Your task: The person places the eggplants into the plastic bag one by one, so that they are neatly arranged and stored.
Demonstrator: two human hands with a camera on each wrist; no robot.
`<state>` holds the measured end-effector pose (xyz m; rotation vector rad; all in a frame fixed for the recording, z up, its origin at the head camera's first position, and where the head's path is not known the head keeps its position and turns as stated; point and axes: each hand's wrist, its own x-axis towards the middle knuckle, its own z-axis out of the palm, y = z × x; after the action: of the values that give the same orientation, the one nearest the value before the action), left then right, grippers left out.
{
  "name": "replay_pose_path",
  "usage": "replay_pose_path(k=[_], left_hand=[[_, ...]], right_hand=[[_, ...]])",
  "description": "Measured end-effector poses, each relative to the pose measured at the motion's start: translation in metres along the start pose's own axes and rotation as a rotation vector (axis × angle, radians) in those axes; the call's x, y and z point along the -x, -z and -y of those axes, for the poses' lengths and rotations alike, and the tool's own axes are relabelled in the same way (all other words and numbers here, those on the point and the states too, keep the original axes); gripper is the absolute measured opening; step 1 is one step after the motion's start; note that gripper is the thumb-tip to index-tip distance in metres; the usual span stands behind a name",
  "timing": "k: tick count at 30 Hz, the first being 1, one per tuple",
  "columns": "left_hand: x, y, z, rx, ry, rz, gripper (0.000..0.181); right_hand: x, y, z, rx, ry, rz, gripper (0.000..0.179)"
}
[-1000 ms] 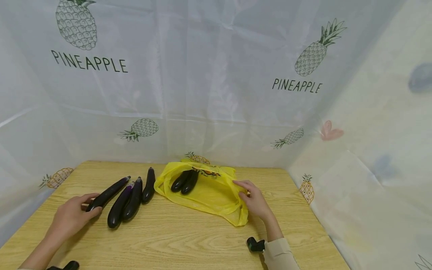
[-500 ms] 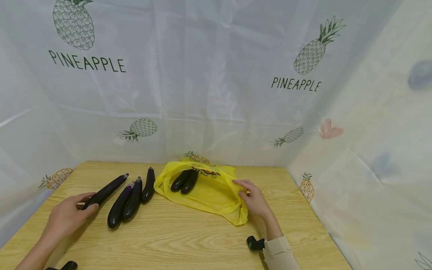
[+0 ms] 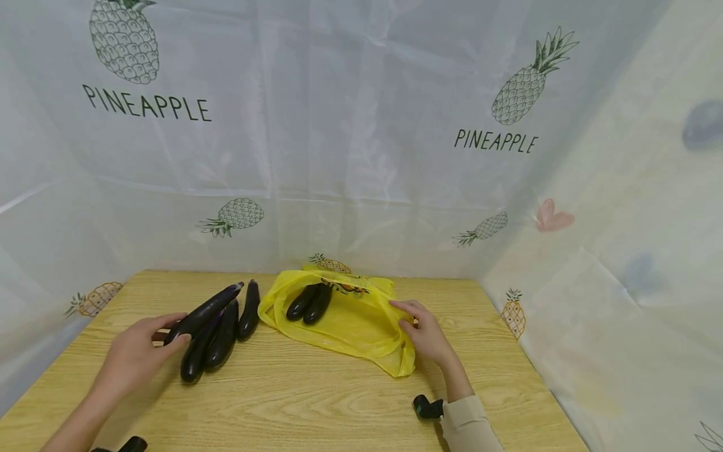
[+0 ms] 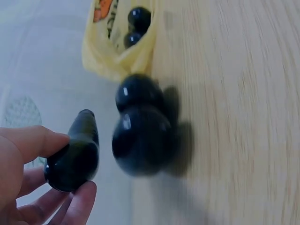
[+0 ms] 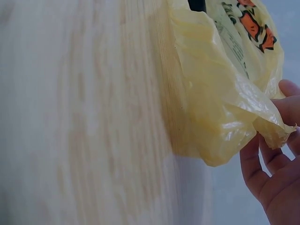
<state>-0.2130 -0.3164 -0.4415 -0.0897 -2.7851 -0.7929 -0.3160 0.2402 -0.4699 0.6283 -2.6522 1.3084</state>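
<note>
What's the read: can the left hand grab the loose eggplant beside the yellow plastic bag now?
Probably not: the left hand holds another eggplant, and two more eggplants lie in between.

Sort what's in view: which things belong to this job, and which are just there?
Likely the job:
Long, glossy, dark purple eggplant, held by the left hand
Thin yellow plastic bag, held by the right hand
Two dark eggplants inside the bag
Three loose dark eggplants on the table

Just there:
Pale wood-grain table
Whitish pineapple-printed sheeting
</note>
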Motion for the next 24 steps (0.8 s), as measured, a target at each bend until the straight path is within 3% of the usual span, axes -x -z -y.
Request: replay_pose_path(k=[12,24], left_hand=[[-0.001,-0.022,-0.05,0.06,-0.042,0.009,0.054],[-0.013,-0.057,-0.095,0.119,-0.105,-0.007,0.047]], right_hand=[[0.0,-0.001,0.002,-0.002,0.01,-0.005,0.049],[0.0,-0.001,0.003,-0.021,0.008,0.002,0.049]])
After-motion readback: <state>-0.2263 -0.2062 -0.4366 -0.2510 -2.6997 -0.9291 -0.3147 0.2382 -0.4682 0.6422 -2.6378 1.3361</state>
